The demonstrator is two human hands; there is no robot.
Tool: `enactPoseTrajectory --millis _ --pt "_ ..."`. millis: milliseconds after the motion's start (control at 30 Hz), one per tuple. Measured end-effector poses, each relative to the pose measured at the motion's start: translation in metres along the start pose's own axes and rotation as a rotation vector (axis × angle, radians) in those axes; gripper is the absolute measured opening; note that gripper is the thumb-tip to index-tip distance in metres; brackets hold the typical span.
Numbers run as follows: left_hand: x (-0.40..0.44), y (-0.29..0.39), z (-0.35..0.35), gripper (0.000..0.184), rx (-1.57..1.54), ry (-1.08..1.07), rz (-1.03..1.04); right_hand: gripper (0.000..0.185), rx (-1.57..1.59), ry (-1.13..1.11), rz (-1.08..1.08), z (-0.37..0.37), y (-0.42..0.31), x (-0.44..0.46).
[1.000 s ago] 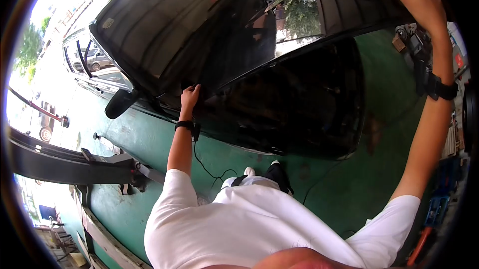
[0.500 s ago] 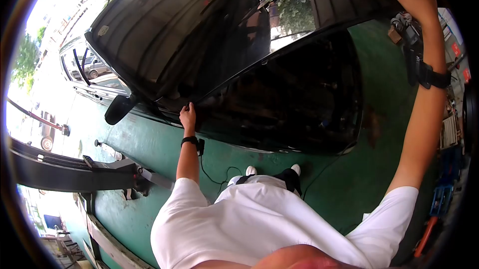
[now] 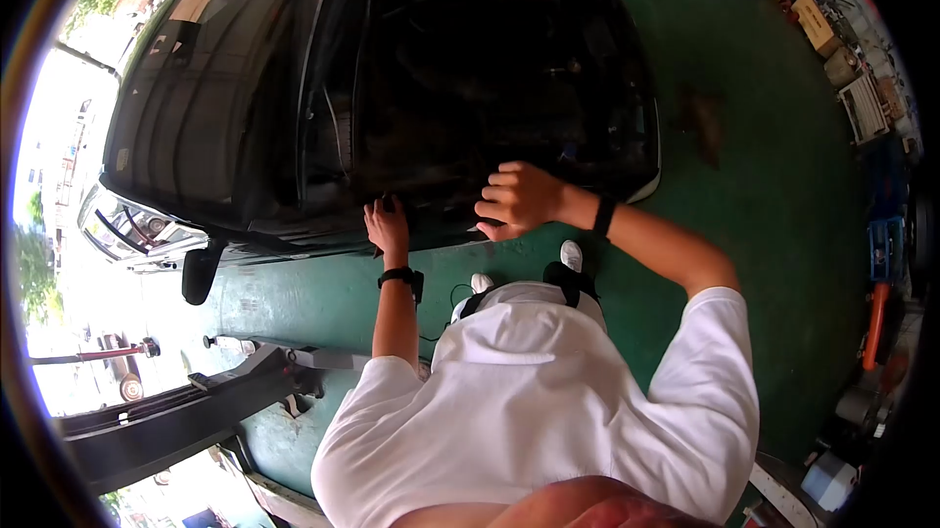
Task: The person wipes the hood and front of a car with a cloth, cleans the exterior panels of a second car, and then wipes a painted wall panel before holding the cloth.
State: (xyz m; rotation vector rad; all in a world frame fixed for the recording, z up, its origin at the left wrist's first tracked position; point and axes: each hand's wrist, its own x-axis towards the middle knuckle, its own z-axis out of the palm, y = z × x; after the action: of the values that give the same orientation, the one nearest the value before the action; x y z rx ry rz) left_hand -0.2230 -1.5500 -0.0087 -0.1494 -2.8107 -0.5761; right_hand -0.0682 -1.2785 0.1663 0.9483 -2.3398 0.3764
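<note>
A black car (image 3: pixel 480 48) stands in front of me, its windscreen (image 3: pixel 211 107) to the left and its front end to the right. At the car's near side, by the base of the windscreen, my left hand (image 3: pixel 388 227) has its fingers bent around something small and dark that I cannot make out. My right hand (image 3: pixel 524 199) hovers over the near front side of the car, fingers loosely bent and apart, with nothing visible in it. A black band circles each wrist. Details of the front part of the car are lost in the dark.
The side mirror (image 3: pixel 203 272) sticks out at the left. Behind it a dark lift arm (image 3: pixel 186 415) crosses low over the green floor (image 3: pixel 754 264). Boxes (image 3: pixel 815 24), tools and an orange-handled jack (image 3: pixel 876 327) line the wall at the right.
My right hand has come down from high at the upper right to the car's near side. The slanted panel with bright reflections beside it no longer shows. My left hand stays by the windscreen base.
</note>
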Motion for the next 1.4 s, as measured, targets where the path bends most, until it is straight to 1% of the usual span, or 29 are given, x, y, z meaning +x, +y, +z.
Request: enactPoseTrajectory --millis 33,67,133,167,233,267,367,433,467,533,567,633,667,733,767,833,867,933,967,1000,1033,1067,1133,1167,1200,1233,1300,1333,1400 --pt "-0.002 0.006 0.001 0.034 0.037 0.005 0.061 0.026 0.044 -0.142 0.111 0.029 0.002 -0.034" --pt "-0.005 0.011 0.002 0.034 0.047 -0.001 0.06 0.026 0.055 -0.139 0.116 0.052 0.003 -0.06" --pt "-0.002 0.021 0.005 0.034 0.14 -0.088 0.173 0.029 0.088 -0.39 0.27 0.083 0.008 -0.093" --pt "0.003 0.023 0.007 0.034 0.159 -0.094 0.174 0.029 0.105 -0.38 0.275 0.091 0.01 -0.102" --pt "0.009 0.034 0.016 0.035 0.184 -0.341 0.203 0.046 0.11 -0.528 0.355 0.1 0.014 -0.118" --pt "0.007 0.044 0.021 0.035 0.198 -0.361 0.208 0.046 0.129 -0.526 0.372 0.101 0.019 -0.128" --pt "0.007 0.082 0.033 0.041 0.19 -0.544 0.182 0.051 0.205 -0.522 0.479 0.097 0.035 -0.158" --pt "-0.003 0.101 0.056 0.048 0.063 -0.617 0.401 0.058 0.339 -0.532 0.618 0.081 0.04 -0.185" --pt "-0.01 0.111 0.074 0.048 0.076 -0.629 0.405 0.058 0.353 -0.525 0.629 0.073 0.039 -0.202" --pt "-0.031 0.123 0.127 0.053 0.153 -0.634 0.346 0.064 0.389 -0.561 0.699 0.058 0.044 -0.242" --pt "-0.044 0.153 0.121 0.053 0.158 -0.645 0.345 0.064 0.4 -0.563 0.706 0.056 0.046 -0.254" --pt "-0.067 0.236 0.073 0.057 0.284 -0.722 0.024 0.064 0.467 -0.824 0.747 0.051 0.042 -0.278" --pt "-0.067 0.251 0.067 0.057 0.288 -0.744 0.026 0.064 0.481 -0.833 0.762 0.054 0.042 -0.286" --pt "-0.065 0.256 0.065 0.06 0.351 -0.847 0.097 0.072 0.549 -0.762 0.776 0.066 0.04 -0.285" --pt "-0.063 0.25 0.065 0.06 0.352 -0.86 0.076 0.072 0.565 -0.779 0.766 0.067 0.042 -0.284" --pt "-0.056 0.225 0.068 0.062 0.285 -0.786 0.024 0.083 0.684 -0.68 0.823 0.065 0.041 -0.266" --pt "-0.055 0.213 0.071 0.062 0.302 -0.789 0.02 0.083 0.701 -0.673 0.822 0.068 0.037 -0.255" --pt "-0.055 0.19 0.086 0.055 0.164 -0.698 0.155 0.089 0.664 -0.615 0.791 0.069 0.039 -0.234" --pt "-0.055 0.185 0.095 0.055 0.168 -0.697 0.158 0.089 0.679 -0.664 0.804 0.067 0.04 -0.222" --pt "-0.059 0.184 0.101 0.049 0.154 -0.712 0.261 0.089 0.681 -0.663 0.803 0.074 0.038 -0.217" --pt "-0.062 0.186 0.105 0.044 0.138 -0.726 0.362 0.086 0.666 -0.592 0.839 0.085 0.035 -0.215" --pt "-0.062 0.188 0.11 0.044 0.138 -0.724 0.362 0.084 0.647 -0.52 0.875 0.096 0.034 -0.214" --pt "-0.065 0.196 0.118 0.039 0.331 -0.819 0.635 0.079 0.647 -0.533 0.882 0.094 0.038 -0.219" --pt "-0.072 0.199 0.12 0.039 0.322 -0.827 0.637 0.075 0.646 -0.548 0.894 0.091 0.037 -0.226" --pt "-0.079 0.209 0.119 0.041 0.194 -0.818 0.523 0.075 0.64 -0.56 0.905 0.088 0.036 -0.237" --pt "-0.085 0.217 0.126 0.043 0.065 -0.805 0.41 0.069 0.597 -0.496 0.899 0.086 0.036 -0.251" --pt "-0.094 0.23 0.147 0.043 0.034 -0.836 0.454 0.056 0.536 -0.398 0.941 0.083 0.032 -0.277" --pt "-0.101 0.233 0.156 0.043 0.023 -0.858 0.493 0.056 0.533 -0.412 0.951 0.091 0.029 -0.295" --pt "-0.108 0.269 0.137 0.045 0.034 -0.912 0.544 0.052 0.653 -0.267 1.022 0.112 0.027 -0.331"
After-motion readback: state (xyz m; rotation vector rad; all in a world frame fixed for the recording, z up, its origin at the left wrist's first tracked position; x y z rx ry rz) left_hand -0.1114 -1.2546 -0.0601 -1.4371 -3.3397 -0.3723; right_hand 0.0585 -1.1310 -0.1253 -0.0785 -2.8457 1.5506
